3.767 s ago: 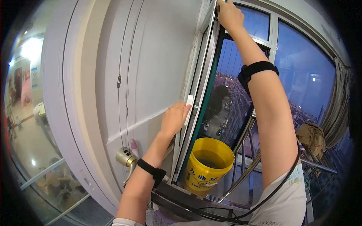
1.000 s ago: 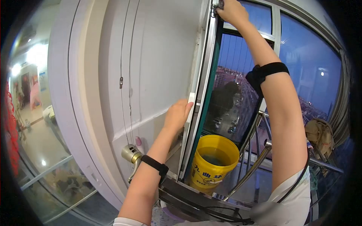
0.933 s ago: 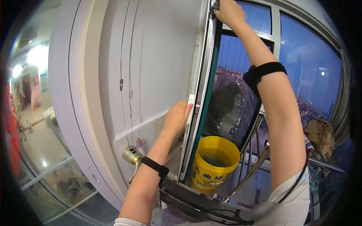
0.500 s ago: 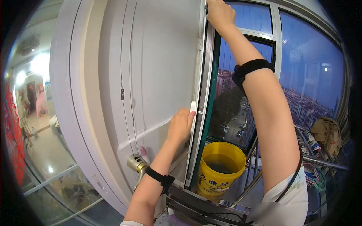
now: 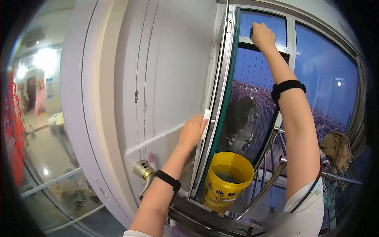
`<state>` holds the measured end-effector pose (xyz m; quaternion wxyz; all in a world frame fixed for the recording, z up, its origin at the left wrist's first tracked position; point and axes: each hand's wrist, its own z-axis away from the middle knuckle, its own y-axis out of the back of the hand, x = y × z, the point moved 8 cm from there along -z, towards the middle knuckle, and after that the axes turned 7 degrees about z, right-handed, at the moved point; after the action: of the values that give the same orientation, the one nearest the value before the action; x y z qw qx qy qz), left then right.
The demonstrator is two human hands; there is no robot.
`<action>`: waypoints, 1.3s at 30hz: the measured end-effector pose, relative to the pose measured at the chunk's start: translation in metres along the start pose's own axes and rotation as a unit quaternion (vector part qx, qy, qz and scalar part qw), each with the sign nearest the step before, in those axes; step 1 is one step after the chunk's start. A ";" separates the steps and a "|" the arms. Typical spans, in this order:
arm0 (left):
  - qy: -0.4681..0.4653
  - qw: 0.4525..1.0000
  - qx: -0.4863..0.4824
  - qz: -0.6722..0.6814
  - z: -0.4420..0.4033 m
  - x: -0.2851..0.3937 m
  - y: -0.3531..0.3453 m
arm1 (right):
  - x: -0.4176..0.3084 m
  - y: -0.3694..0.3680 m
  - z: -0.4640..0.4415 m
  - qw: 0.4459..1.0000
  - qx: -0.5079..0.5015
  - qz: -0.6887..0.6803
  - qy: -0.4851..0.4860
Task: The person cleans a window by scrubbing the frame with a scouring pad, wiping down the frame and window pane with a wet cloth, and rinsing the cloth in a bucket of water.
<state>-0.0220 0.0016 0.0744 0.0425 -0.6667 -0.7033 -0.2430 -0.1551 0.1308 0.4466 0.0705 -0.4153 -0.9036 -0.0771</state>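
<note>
Rising before us in the middle, the window sash (image 5: 224, 73) shows us almost only its silver edge. To its right, at the top, is the upper pane (image 5: 279, 27). Near the lower end of the sash stands the yellow bucket (image 5: 215, 189), upright, with liquid inside. Our left hand (image 5: 191, 131) is beside the sash, its grip closed around the white handle (image 5: 206, 115). Our right hand (image 5: 263, 36) is raised in front of the upper pane, its grip narrow, holding a small dark thing (image 5: 251, 33), mostly hidden; we cannot tell what it is.
</note>
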 end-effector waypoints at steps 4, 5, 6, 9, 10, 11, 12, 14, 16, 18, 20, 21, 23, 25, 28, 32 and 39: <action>0.024 1.000 0.000 0.003 0.002 -0.001 -0.002 | -0.014 0.032 0.000 0.985 0.082 -0.150 0.001; 0.024 1.000 -0.002 0.004 0.002 -0.002 -0.003 | -0.022 0.037 -0.004 0.978 0.105 -0.181 0.022; 0.019 1.000 0.002 0.009 0.002 -0.002 -0.003 | -0.029 0.042 -0.006 0.968 0.128 -0.212 0.042; 0.007 1.000 0.009 0.012 0.002 -0.001 -0.002 | -0.046 0.047 -0.006 0.973 0.129 -0.183 0.063; 0.001 1.000 0.011 0.010 0.001 0.000 -0.001 | -0.047 0.047 -0.005 0.972 0.130 -0.182 0.063; 0.000 1.000 0.013 0.011 0.002 0.001 0.000 | -0.050 0.046 -0.003 0.975 0.128 -0.167 0.070; -0.001 1.000 0.013 0.010 0.002 0.001 0.000 | -0.052 0.045 -0.001 0.978 0.125 -0.151 0.076; -0.004 1.000 0.013 0.008 0.002 0.002 0.001 | -0.056 0.047 0.002 0.981 0.120 -0.139 0.070; 0.002 1.000 0.001 -0.001 0.002 0.003 0.000 | -0.056 0.052 0.006 0.974 0.151 -0.159 0.058; -0.003 1.000 0.003 -0.001 0.003 0.004 0.001 | -0.054 0.048 0.007 0.970 0.153 -0.187 0.025; -0.008 1.000 0.003 -0.005 0.002 0.004 0.001 | -0.052 0.047 0.013 0.964 0.153 -0.217 -0.011; -0.010 1.000 0.004 -0.006 0.002 0.003 0.001 | -0.051 0.051 0.016 0.956 0.176 -0.233 -0.025; -0.010 1.000 0.004 -0.009 0.003 0.001 -0.001 | -0.048 0.053 0.016 0.943 0.191 -0.265 -0.059; -0.022 0.999 0.020 -0.011 0.003 0.002 0.000 | -0.043 0.051 0.009 0.931 0.172 -0.303 -0.106; -0.024 0.999 0.031 0.002 0.002 0.000 0.000 | -0.042 0.040 -0.024 0.926 0.170 -0.311 -0.127; -0.046 0.997 0.059 0.000 0.004 0.000 0.003 | -0.044 0.044 -0.042 0.909 0.302 -0.255 -0.133; -0.036 0.996 0.079 0.013 0.005 -0.015 0.007 | -0.057 0.050 -0.056 0.929 0.286 -0.215 -0.096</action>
<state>-0.0123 -0.0107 0.0664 0.0725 -0.6785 -0.7129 -0.1616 -0.0767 0.1100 0.4941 0.0808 -0.1792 -0.9574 0.2117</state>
